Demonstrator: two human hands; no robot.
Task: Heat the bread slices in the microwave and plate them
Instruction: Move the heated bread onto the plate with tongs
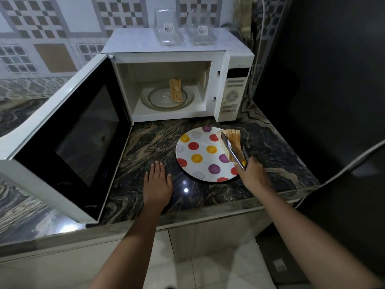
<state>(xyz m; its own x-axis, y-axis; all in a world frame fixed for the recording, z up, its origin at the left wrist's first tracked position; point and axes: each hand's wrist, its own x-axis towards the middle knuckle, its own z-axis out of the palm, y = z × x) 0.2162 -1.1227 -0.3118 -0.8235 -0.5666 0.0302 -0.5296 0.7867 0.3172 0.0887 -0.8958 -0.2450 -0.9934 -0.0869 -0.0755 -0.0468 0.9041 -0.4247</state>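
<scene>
A white microwave [233, 65] stands at the back of the counter with its door [68, 130] swung wide open to the left. Inside, a few bread slices [176, 90] stand on edge on the glass turntable [158, 100]. In front lies a white plate [200, 163] with coloured dots. My right hand [253, 174] grips metal tongs [233, 150] that clamp a stack of bread slices [234, 135] over the plate's right edge. My left hand [158, 182] rests flat on the counter, left of the plate, fingers apart.
Two clear glass containers [167, 28] stand on top of the microwave. The dark marble counter [150, 147] ends at a front edge near my arms. A dark appliance [333, 80] with a cable fills the right side. Patterned tiles cover the back wall.
</scene>
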